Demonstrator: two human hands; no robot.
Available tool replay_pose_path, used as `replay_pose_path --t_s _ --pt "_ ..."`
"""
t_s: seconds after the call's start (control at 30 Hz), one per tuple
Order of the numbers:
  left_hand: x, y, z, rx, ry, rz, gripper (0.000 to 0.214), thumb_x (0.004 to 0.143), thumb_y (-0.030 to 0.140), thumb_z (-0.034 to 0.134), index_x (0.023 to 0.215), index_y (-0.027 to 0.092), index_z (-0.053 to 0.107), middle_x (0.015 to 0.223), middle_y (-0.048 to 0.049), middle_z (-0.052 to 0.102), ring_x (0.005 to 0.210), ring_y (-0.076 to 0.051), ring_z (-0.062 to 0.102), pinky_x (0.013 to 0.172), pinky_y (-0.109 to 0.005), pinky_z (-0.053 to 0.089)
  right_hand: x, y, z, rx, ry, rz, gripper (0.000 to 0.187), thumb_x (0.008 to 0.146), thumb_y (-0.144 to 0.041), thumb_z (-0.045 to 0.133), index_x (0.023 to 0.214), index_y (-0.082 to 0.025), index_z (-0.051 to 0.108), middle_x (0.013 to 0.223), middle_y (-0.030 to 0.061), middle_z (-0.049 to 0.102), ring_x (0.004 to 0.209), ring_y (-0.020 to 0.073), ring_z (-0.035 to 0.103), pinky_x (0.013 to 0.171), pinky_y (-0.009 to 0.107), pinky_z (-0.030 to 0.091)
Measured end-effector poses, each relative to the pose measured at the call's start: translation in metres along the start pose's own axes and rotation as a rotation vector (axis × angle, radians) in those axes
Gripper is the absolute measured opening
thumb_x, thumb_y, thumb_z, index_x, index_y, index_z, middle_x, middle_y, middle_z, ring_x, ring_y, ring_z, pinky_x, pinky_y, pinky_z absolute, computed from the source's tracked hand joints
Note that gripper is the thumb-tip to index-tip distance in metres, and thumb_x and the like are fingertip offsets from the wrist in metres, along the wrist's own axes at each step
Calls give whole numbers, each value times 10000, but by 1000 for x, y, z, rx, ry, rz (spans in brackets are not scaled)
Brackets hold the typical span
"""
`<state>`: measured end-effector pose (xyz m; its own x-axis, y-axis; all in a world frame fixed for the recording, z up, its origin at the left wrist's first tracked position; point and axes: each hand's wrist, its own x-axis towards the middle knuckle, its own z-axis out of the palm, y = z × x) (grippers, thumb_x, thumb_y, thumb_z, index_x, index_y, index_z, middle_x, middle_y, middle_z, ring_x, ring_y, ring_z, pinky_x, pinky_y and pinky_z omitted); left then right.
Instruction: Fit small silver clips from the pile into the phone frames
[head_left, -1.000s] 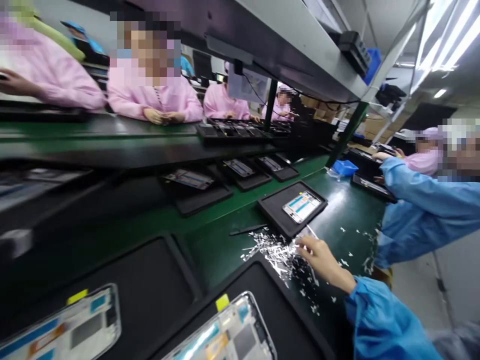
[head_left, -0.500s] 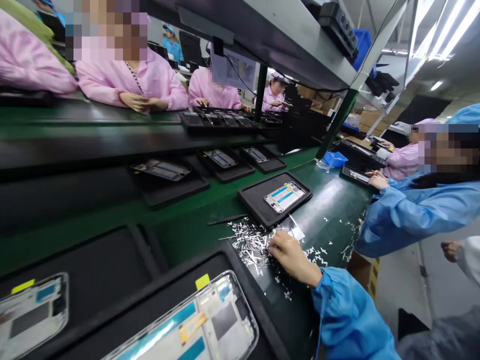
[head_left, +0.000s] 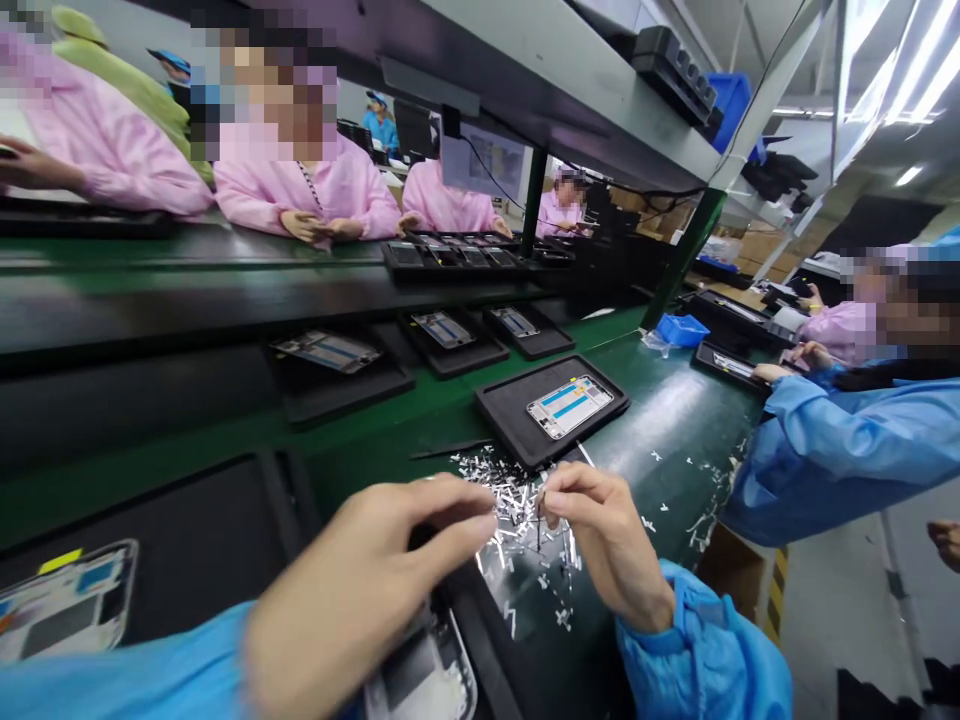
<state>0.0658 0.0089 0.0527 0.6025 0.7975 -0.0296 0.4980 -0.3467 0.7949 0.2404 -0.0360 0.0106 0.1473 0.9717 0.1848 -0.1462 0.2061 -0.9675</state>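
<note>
My right hand [head_left: 600, 535] is raised over a heap of small white strips [head_left: 510, 500] on the green bench, its fingertips pinched on a thin small piece that I cannot make out. My left hand [head_left: 382, 570] is up close in front of me, fingers curled, its fingertips pointing at the right hand's pinch. Under the left hand lies a black tray [head_left: 480, 640] with a white phone frame [head_left: 420, 680]. Whether the left fingers hold anything is hidden.
A black tray [head_left: 517, 420] with a phone frame [head_left: 570, 405] lies beyond the strips; more trays sit on the belt [head_left: 337, 375]. A second frame [head_left: 67, 600] lies at lower left. A person in blue [head_left: 840, 440] works at my right; people in pink sit opposite. A blue bin [head_left: 682, 330] stands far right.
My left hand has come into view and met the right hand. The right hand has lifted off the strip heap with its fingers pinched.
</note>
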Motion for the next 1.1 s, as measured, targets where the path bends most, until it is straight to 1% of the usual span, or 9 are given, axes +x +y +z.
replay_pose_path --t_s 0.13,0.33,0.4,0.57,0.63,0.8,0.9,1.0,1.1 --pt "17 33 19 -165 -49 -12 299 666 426 489 727 197 673 704 27 671 705 -173 617 634 -229 456 -7 -4 5 64 86 -96 49 724 -216 614 678 -208 626 646 -29 520 627 115 458 598 231 365" --pt "15 30 30 -161 94 -28 288 706 437 467 720 226 663 695 35 661 659 -163 593 622 -242 432 -15 5 6 27 129 -188 61 794 -214 602 748 -235 635 711 -35 544 688 118 468 640 232 353" --pt "12 25 27 -93 127 37 269 745 415 456 727 235 655 721 24 663 671 -166 599 620 -250 438 -17 4 4 23 88 -161 52 794 -214 606 756 -230 638 719 -33 557 687 118 481 645 232 361" --pt "5 18 20 249 122 387 191 818 272 428 750 242 604 727 12 627 682 -149 558 680 -267 434 -18 -4 -3 50 -82 -1 101 786 -232 610 704 -189 648 644 -11 598 604 125 527 579 234 402" --pt "1 15 18 318 104 427 198 815 271 416 752 239 601 679 4 610 671 -158 544 699 -280 436 -17 -7 -5 73 -129 60 110 771 -224 612 676 -183 648 626 -4 611 579 122 530 568 230 412" --pt "-8 6 16 329 144 344 232 777 336 425 731 228 625 557 -2 560 658 -177 543 670 -278 454 -14 -6 -2 146 -215 189 123 708 -255 608 627 -165 631 592 16 615 526 129 539 527 236 429" --pt "-8 10 16 293 161 288 239 755 347 431 692 217 621 520 7 540 621 -168 540 624 -256 455 -13 -5 2 131 -224 212 162 680 -293 604 594 -157 591 555 18 596 502 133 542 500 235 425" --pt "-3 22 13 222 144 227 246 728 357 436 635 206 607 500 16 543 560 -148 535 557 -225 447 -14 -4 4 12 -160 165 193 694 -322 560 587 -162 557 520 -1 558 481 120 510 504 232 416" --pt "0 31 2 110 82 163 237 680 334 438 549 203 585 491 34 566 477 -116 524 461 -177 412 -16 0 -5 -229 -71 89 219 743 -336 500 603 -172 538 544 -10 544 526 125 508 538 235 404"
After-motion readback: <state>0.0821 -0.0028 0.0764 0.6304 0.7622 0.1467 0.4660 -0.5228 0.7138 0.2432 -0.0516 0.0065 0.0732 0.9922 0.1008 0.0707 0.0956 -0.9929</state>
